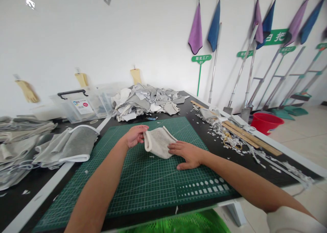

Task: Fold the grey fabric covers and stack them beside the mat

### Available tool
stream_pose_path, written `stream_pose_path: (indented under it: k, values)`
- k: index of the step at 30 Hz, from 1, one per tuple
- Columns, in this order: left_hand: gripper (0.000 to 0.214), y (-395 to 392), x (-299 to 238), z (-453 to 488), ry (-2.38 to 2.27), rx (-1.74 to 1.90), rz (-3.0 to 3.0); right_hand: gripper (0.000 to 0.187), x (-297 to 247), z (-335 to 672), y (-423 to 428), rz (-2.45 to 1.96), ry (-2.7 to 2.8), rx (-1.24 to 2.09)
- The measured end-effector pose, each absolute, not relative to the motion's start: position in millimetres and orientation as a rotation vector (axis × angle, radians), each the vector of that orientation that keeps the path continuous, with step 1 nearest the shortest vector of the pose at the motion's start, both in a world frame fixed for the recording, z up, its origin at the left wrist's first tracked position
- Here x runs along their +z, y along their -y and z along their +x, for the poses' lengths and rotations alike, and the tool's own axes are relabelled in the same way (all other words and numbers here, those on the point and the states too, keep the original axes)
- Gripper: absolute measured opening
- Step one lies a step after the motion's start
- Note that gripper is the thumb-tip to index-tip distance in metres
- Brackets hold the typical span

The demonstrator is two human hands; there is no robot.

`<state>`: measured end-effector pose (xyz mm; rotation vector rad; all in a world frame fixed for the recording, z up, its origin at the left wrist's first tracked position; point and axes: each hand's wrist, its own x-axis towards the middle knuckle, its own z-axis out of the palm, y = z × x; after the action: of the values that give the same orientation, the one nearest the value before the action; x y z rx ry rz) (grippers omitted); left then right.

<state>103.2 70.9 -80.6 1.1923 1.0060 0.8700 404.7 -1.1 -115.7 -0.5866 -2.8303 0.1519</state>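
Note:
A piece of light grey fabric [159, 142] with thick, rolled-looking edges is above the green cutting mat [150, 178], its left end raised. My left hand [135, 136] pinches its upper left corner between thumb and fingers. Over the fabric's right end lies my right hand [187, 154], fingers stretched out and thumb spread apart towards the mat. The fabric's underside is hidden, and I cannot tell whether it is one layer or folded.
A heap of grey and white fabric pieces [150, 102] sits behind the mat. Stacked grey fabric with white edging [79, 144] is at the left, near a clear plastic box [84, 107]. Wooden strips [240, 134] and scraps lie right. A red bucket [267, 122] stands beyond.

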Motion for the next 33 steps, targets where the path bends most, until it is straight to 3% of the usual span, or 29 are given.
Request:
stream_pose_path:
  k: [6, 12, 14, 18, 22, 27, 33]
  values:
    - [0.04, -73.2, -75.5, 148.3, -0.988, 0.813, 1.329, 0.072, -119.7, 405.2, -1.1, -0.533, 2.816, 0.117]
    - [0.085, -74.2, -77.2, 183.1, -1.088, 0.768, 1.398, 0.063, -121.4, 405.5, 0.8, -0.539, 2.806, -0.014]
    - [0.09, -76.5, -80.7, 186.3, -1.154, 0.823, 1.464, 0.056, -123.0, 405.4, 0.7, -0.531, 2.787, -0.12]
    - [0.061, -86.6, -90.3, 181.8, -1.489, 0.912, 1.659, 0.04, -128.1, 405.9, 0.5, -0.467, 2.686, -0.364]
    - [0.041, -95.8, -98.8, 168.3, -1.748, 0.899, 1.715, 0.037, -129.3, 405.3, 4.1, -0.452, 2.527, -0.516]
    - [0.036, -97.8, -111.8, 157.2, -1.952, 0.799, 1.67, 0.044, -127.4, 399.5, 5.9, -0.633, 2.368, -0.442]
    - [0.041, -98.9, -119.7, 166.4, -1.823, 0.661, 1.486, 0.041, -129.0, 395.4, 0.7, -0.905, 2.559, -0.109]
